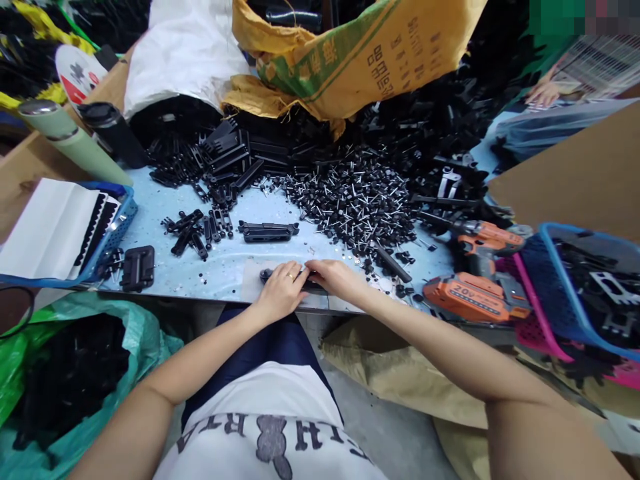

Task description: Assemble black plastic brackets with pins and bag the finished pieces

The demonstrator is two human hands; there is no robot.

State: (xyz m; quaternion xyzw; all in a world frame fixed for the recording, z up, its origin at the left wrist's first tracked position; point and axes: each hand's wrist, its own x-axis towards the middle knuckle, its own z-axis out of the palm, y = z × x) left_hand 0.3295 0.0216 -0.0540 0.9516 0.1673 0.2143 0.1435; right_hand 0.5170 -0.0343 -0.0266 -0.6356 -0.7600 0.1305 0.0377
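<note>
At the table's front edge, a black plastic part (265,274) lies mostly under my hands on a pale mat (251,283). My left hand (284,285), with a ring on one finger, rests over it, fingers bent around it. My right hand (333,277) touches the part's right side, thumb and fingers pressed together near my left fingertips; whether it pinches a small piece is hidden. Just behind them lies a black folded assembly (269,231). Further back is a large heap of black-headed metal pins (367,200).
An orange drill (475,297) and a blue basket (550,287) stand at the right. Small black parts (187,233), a black block (139,268) and a blue basket with papers (131,207) are at the left. Sacks (350,60) line the back. Another person's hand (544,92) shows far right.
</note>
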